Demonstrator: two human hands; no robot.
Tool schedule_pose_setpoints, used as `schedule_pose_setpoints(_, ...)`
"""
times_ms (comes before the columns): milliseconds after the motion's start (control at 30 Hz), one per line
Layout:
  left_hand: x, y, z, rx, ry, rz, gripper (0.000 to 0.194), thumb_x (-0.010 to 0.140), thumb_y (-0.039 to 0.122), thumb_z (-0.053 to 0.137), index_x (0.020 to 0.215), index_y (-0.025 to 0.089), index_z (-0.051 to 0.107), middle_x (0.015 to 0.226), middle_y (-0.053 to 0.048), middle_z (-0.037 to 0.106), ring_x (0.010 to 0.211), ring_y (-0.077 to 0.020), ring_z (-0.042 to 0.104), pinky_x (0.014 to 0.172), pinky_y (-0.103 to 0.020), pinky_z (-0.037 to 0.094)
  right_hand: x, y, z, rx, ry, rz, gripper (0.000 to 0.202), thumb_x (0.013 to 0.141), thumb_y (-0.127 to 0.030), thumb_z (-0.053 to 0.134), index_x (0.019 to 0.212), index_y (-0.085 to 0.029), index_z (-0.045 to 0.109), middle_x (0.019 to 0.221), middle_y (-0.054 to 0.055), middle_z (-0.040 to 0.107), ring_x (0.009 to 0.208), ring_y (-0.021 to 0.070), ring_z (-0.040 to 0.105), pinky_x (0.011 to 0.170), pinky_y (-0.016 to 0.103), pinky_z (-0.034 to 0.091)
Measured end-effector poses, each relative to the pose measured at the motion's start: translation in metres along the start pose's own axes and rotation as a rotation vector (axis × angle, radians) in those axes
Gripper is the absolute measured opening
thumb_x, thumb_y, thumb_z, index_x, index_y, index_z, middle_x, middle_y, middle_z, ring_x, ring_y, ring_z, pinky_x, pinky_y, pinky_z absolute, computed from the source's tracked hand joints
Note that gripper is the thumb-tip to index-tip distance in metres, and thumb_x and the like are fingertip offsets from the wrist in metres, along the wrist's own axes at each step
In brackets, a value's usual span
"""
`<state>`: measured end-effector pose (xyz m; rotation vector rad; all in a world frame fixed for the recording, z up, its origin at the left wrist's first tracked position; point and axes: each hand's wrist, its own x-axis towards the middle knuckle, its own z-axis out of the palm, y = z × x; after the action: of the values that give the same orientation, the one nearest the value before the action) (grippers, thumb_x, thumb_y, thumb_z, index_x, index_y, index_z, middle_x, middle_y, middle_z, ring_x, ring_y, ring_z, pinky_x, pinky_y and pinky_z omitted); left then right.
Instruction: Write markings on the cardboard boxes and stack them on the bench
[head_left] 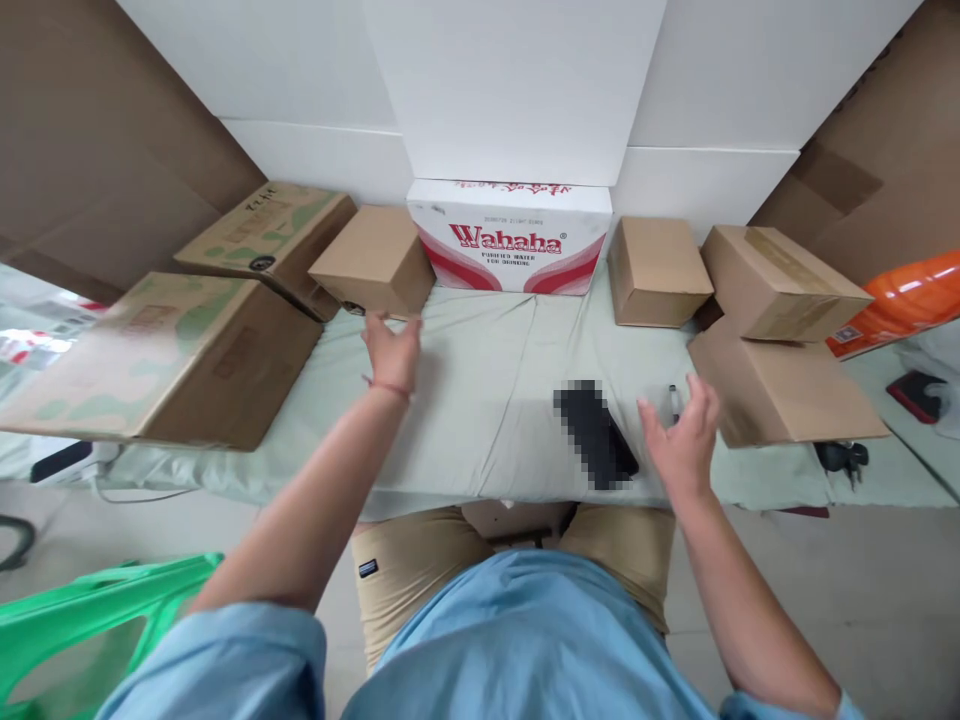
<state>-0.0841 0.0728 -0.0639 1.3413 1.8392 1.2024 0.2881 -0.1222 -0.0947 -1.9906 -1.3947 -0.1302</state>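
Observation:
My left hand [393, 355] is open, fingers bent and apart, just in front of a small cardboard box [382, 255]. A small dark object [352, 308] shows at that box's lower edge near my fingertips; I cannot make out what it is. On the right, my right hand [684, 440] is open above the cloth, thumb and fingers spread. A pen [673, 402] lies beyond the gap between thumb and fingers, apparently untouched. To the left of this hand lies a black, partly pixelated phone-like object [596, 435].
A white Wahaha water carton [514, 240] stands at the back centre. Larger cardboard boxes [277, 360] flank the left; smaller ones [660, 270] and a stacked pair [795, 395] line the right. Keys [847, 458] lie at the right edge. A green stool [112, 610] is lower left.

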Motion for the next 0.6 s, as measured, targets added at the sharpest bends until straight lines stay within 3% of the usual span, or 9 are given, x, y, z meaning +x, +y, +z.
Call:
schedule_pose_setpoints(133, -0.100, -0.044, -0.006, 0.119, -0.161, 0.112, 0.035, 0.076, 0.028, 0.074, 0.108, 0.019, 0.064, 0.141, -0.019, 0.060, 0.146, -0.0386, 0.050, 0.128, -0.059, 0.035, 0.084, 0.007, 0.033, -0.083, 0.009, 0.062, 0.109, 0.090, -0.070, 0.066, 0.167, -0.007, 0.021, 0.162, 0.036, 0.036, 0.154, 0.0494, 0.032, 0.119, 0.073, 0.031)
schedule_pose_setpoints(167, -0.120, -0.055, -0.008, 0.151, -0.203, 0.161, 0.033, 0.079, 0.029, 0.073, 0.109, 0.018, 0.066, 0.145, -0.021, 0.059, 0.147, -0.0394, 0.050, 0.128, -0.058, 0.035, 0.104, 0.004, 0.041, -0.110, -0.002, 0.092, 0.116, 0.087, -0.071, 0.070, 0.168, -0.005, 0.018, 0.165, 0.037, 0.031, 0.155, 0.0501, 0.030, 0.121, 0.072, 0.029)
schedule_pose_setpoints(233, -0.149, -0.071, -0.013, 0.365, -0.287, 0.404, 0.034, 0.092, 0.034, 0.062, 0.120, 0.014, 0.067, 0.151, -0.025, 0.057, 0.150, -0.0413, 0.049, 0.128, -0.061, 0.034, 0.138, -0.006, 0.055, -0.169, -0.043, 0.160, 0.128, 0.082, -0.072, 0.077, 0.169, -0.003, 0.013, 0.169, 0.040, 0.021, 0.159, 0.0524, 0.023, 0.122, 0.072, 0.027)
schedule_pose_setpoints(333, -0.166, -0.082, -0.016, 0.611, -0.280, 0.602, 0.041, 0.103, 0.035, 0.050, 0.134, 0.012, 0.064, 0.155, -0.025, 0.057, 0.150, -0.0407, 0.050, 0.128, -0.061, 0.033, 0.174, -0.024, 0.069, -0.214, -0.119, 0.300, 0.143, 0.075, -0.071, 0.086, 0.172, -0.004, 0.003, 0.172, 0.044, 0.005, 0.162, 0.0553, 0.012, 0.121, 0.073, 0.027)
schedule_pose_setpoints(433, -0.165, -0.081, -0.015, 0.700, -0.231, 0.620, 0.042, 0.103, 0.034, 0.050, 0.135, 0.011, 0.065, 0.153, -0.025, 0.059, 0.147, -0.0402, 0.053, 0.126, -0.059, 0.036, 0.192, -0.034, 0.075, -0.191, -0.162, 0.421, 0.147, 0.075, -0.071, 0.087, 0.172, -0.004, 0.000, 0.171, 0.046, -0.003, 0.160, 0.0560, 0.012, 0.118, 0.073, 0.029)
schedule_pose_setpoints(600, -0.165, -0.077, -0.013, 0.702, -0.230, 0.598, 0.043, 0.103, 0.034, 0.051, 0.136, 0.011, 0.067, 0.153, -0.024, 0.061, 0.148, -0.0391, 0.054, 0.126, -0.058, 0.036, 0.196, -0.034, 0.072, -0.186, -0.165, 0.469, 0.140, 0.076, -0.069, 0.085, 0.172, -0.003, 0.007, 0.169, 0.047, 0.000, 0.154, 0.0569, 0.020, 0.116, 0.066, 0.030)
